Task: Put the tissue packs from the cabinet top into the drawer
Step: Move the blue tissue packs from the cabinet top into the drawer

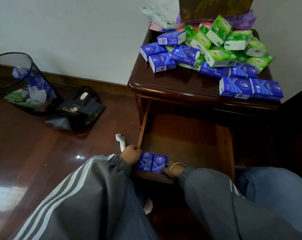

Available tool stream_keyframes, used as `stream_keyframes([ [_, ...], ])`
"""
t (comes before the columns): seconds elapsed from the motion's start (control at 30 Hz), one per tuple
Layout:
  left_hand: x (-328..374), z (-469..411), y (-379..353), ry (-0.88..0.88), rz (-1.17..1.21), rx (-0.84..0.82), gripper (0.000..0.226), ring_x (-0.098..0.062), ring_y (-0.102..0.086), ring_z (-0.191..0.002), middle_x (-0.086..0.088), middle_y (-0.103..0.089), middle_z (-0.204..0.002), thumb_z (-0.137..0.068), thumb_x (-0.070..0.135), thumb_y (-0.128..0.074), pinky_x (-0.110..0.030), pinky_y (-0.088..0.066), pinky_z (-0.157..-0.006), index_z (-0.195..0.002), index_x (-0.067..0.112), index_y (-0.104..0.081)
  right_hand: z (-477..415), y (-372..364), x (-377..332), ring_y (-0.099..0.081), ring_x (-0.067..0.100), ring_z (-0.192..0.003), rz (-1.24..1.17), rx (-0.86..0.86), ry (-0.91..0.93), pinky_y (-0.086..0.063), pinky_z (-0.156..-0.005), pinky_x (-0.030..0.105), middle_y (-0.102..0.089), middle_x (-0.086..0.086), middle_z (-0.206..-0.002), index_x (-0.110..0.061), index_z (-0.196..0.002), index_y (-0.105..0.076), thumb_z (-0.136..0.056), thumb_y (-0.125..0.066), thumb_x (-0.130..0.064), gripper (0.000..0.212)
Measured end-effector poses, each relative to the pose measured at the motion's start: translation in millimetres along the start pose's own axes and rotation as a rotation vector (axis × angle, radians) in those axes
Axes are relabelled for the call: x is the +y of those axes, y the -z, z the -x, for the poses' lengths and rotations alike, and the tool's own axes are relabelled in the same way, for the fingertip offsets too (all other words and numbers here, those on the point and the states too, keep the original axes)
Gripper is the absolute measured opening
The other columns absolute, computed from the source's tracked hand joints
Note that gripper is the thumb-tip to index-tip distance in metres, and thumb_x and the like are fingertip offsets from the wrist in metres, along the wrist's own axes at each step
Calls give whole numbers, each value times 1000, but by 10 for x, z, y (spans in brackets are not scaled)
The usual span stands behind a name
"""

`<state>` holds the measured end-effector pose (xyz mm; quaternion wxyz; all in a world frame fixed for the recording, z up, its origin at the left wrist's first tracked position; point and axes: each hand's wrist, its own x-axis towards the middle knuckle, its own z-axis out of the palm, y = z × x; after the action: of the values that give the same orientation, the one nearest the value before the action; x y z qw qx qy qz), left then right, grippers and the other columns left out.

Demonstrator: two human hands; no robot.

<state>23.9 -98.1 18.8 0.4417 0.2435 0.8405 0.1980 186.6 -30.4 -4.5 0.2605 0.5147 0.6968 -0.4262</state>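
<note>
- Drawer (185, 135) of the dark wooden cabinet (172, 84) is pulled out toward me; its floor is bare apart from the near-left corner.
- Two blue tissue packs (152, 163) stand side by side, touching, in that near-left corner, against the drawer's front wall.
- My left hand (131, 155) is curled against the left side of the left pack, knuckles up, by the drawer's left wall.
- My right hand (172, 169) presses on the right pack's lower right edge, fingers bent onto it; a thin bracelet (177, 164) sits at the wrist. Both hands together hold the pair from opposite sides.
- Both grey sleeves with pale stripes fill the lower frame.
- Cabinet top: heap of blue and green tissue packs (216, 49) at the back and right. Two more blue packs (250, 89) lie side by side at the front right edge.
- Behind the heap: plastic bags (160, 16) and a brown box (214, 7) against the wall.
- Floor, left of drawer: white controller (121, 141), just beside my left hand.
- Further left: black mesh waste bin (22, 84) holding wrappers, and a black bag (81, 108) lying beside it.
</note>
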Motion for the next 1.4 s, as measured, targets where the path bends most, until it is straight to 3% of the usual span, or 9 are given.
stream_keyframes([
  [0.27,10,13,20,-1,4,-22,23,-28,-63,-100,-15,-67,-103,-93,16,-48,-35,-48,-91,-104,5,-65,-110,1,-52,-55,31,-116,-271,7,-77,-43,-101,36,-58,15,-127,-6,-124,-56,-95,-45,-35,42],
  [0.57,59,3,58,-26,-71,73,28,-26,-59,-108,-13,-64,-120,-97,22,-46,-30,-43,-89,-116,10,-64,328,583,78,-47,23,-126,-126,31,164,-36,-105,33,-49,6,-139,-13,-135,-47,-91,-49,-49,56],
  [0.7,313,106,277,-232,54,554,31,-29,-59,-109,-15,-62,-120,-93,15,-50,-29,-39,-84,-122,6,-59,1009,1301,296,-63,5,-92,-249,331,498,-49,-89,23,-67,-6,-105,-26,-113,-62,-85,-64,-35,30],
  [0.8,723,273,484,-509,152,795,28,-31,-56,-106,-17,-59,-114,-90,7,-51,-30,-38,-91,-116,3,-59,1429,1822,549,-61,4,-87,-223,881,672,-43,-86,14,-70,1,-101,-19,-105,-66,-83,-68,-19,23],
  [0.9,1212,466,564,-789,49,927,29,-33,-54,-104,-19,-58,-110,-85,6,-53,-39,-40,-92,-113,2,-59,1488,2307,830,-56,29,-108,28,1319,588,-40,-95,37,-63,12,-116,-9,-117,-61,-82,-64,-27,40],
  [1.03,1849,694,280,-1098,-309,821,40,-29,-53,-112,-10,-58,-124,-85,20,-57,-38,-36,-93,-123,10,-59,1204,2573,1108,-26,33,-139,179,1087,325,-24,-112,48,-30,12,-151,-16,-144,-33,-84,-62,-44,72],
  [1.13,2234,756,-107,-1230,-591,682,48,-29,-47,-126,-8,-49,-141,-89,31,-54,-42,-35,-99,-134,14,-53,987,2445,1186,-24,27,-141,242,978,267,-29,-110,44,-9,6,-158,-18,-149,-17,-89,-53,-45,76],
  [1.27,2487,674,-567,-1127,-822,576,57,-23,-18,-146,-5,-19,-160,-98,44,-36,-41,-20,-110,-147,16,-33,937,2392,1186,-28,23,-139,284,1073,207,-29,-109,43,-13,3,-158,-21,-149,-18,-93,-46,-41,65],
  [1.4,2482,596,-731,-1049,-683,556,45,-25,-23,-143,-9,-29,-155,-100,40,-37,-39,-25,-107,-137,16,-44,1020,2398,1224,-39,27,-131,302,1113,266,-37,-102,39,-29,7,-150,-19,-143,-32,-92,-50,-29,55],
])
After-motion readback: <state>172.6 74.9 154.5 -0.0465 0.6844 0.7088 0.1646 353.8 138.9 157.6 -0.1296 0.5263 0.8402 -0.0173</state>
